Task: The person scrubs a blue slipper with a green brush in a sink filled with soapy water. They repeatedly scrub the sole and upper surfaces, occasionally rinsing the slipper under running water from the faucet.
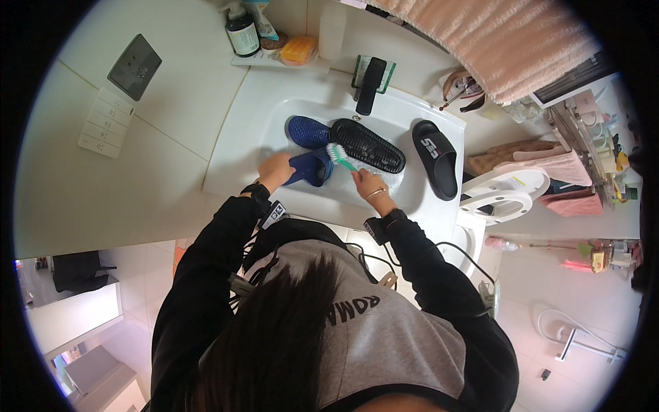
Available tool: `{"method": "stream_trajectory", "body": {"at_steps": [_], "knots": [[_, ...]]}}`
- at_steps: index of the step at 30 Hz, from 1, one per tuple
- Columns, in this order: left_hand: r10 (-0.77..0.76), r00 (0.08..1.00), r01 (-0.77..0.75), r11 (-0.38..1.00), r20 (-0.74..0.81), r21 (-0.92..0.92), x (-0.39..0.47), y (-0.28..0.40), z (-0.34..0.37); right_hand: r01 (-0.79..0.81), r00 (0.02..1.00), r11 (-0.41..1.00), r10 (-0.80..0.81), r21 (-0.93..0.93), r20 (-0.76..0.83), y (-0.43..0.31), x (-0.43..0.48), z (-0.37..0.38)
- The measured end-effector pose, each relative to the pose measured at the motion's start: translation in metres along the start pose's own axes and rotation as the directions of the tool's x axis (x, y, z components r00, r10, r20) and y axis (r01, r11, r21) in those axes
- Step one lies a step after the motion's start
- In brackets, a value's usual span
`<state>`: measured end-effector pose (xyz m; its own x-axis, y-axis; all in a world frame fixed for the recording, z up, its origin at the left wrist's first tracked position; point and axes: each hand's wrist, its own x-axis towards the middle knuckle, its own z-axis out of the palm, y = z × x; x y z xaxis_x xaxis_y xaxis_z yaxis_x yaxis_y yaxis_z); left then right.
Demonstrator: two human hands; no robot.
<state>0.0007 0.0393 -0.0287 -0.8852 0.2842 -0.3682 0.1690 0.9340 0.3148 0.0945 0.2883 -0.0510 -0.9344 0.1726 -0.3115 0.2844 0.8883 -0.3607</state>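
Note:
My left hand [276,170] grips one end of a blue slipper [310,168] over the white sink basin [273,110]. In my right hand [369,186] is a green-handled scrub brush [340,156], its white bristles at the blue slipper's side. Another blue slipper [308,132] lies in the basin behind it. Beside that, a black slipper [368,146] rests sole up in sudsy water. A second black slipper [435,159] with white lettering stands on the sink's right rim, strap side showing.
A black faucet [370,86] rises at the back of the basin. On a ledge at the back left are a dark pump bottle [242,33] and an orange soap bar [298,49]. A pink towel [494,41] hangs at the upper right. Right of the sink is a toilet seat [507,198].

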Motion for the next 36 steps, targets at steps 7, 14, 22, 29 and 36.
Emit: {"method": "stream_trajectory", "body": {"at_steps": [7, 14, 22, 29, 36], "knots": [[-0.010, 1.000, 0.010, 1.000, -0.015, 0.005, -0.003, 0.000, 0.002, 0.161, 0.985, 0.986, -0.163, 0.038, 0.058, -0.006, 0.004, -0.007], [0.002, 0.999, -0.004, 0.999, -0.047, -0.033, -0.004, -0.001, 0.006, 0.169, 0.982, 0.986, -0.169, -0.010, -0.079, -0.019, 0.011, -0.011], [0.043, 0.991, -0.060, 0.989, -0.123, -0.134, -0.008, -0.001, -0.003, -0.031, 0.997, 0.993, 0.039, -0.111, 0.069, 0.032, 0.015, -0.018], [0.082, 0.990, -0.108, 0.964, -0.117, -0.241, -0.005, -0.003, -0.015, -0.204, 0.948, 0.959, 0.244, -0.198, 0.205, 0.060, 0.007, 0.022], [0.086, 0.989, -0.113, 0.965, -0.121, -0.237, -0.005, 0.013, -0.019, 0.101, 0.994, 0.973, -0.088, 0.206, -0.071, 0.016, -0.004, -0.004]]}}
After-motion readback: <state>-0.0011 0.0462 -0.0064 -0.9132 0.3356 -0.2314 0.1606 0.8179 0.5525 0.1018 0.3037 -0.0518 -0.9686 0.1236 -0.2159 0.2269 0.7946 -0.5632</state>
